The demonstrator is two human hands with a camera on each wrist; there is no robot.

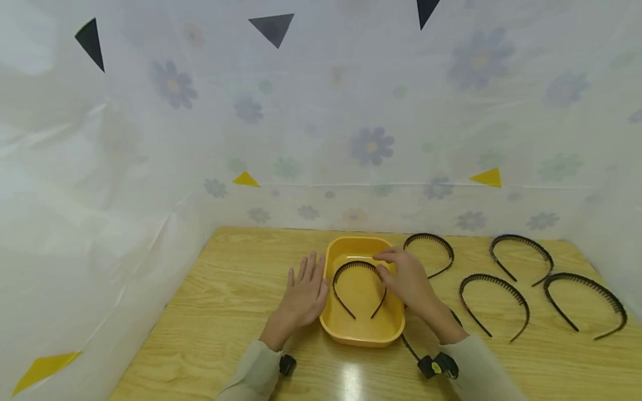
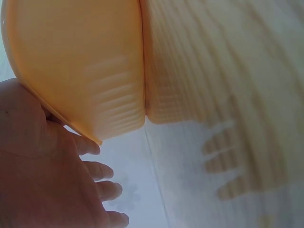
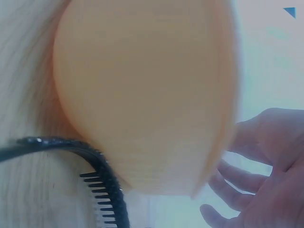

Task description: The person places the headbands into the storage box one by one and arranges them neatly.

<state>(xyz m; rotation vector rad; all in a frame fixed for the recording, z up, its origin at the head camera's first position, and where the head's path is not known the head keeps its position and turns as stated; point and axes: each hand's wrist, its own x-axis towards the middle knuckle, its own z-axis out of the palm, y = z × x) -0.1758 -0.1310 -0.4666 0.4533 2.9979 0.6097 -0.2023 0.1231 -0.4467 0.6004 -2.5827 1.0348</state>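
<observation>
A yellow plastic tub (image 1: 362, 341) stands on the table, and a black toothed headband (image 1: 358, 263) lies inside it with its ends toward the near side. My left hand (image 1: 303, 298) lies with straight fingers along the tub's left rim, its thumb side against it; the left wrist view shows the palm at the rim of the tub (image 2: 71, 57). Over the right rim reaches my right hand (image 1: 407, 278), fingers and thumb loosely bent and apart, with nothing between them. In the right wrist view its fingers (image 3: 237, 178) overlap the rim beside the tub (image 3: 142, 95).
Several more black headbands lie on the right of the wooden table (image 1: 236, 267): one headband (image 1: 441, 239) behind my right hand, others farther right (image 1: 521, 239). Another headband (image 1: 410, 346) is partly hidden under my right forearm. A flowered white sheet (image 1: 321, 139) hangs behind.
</observation>
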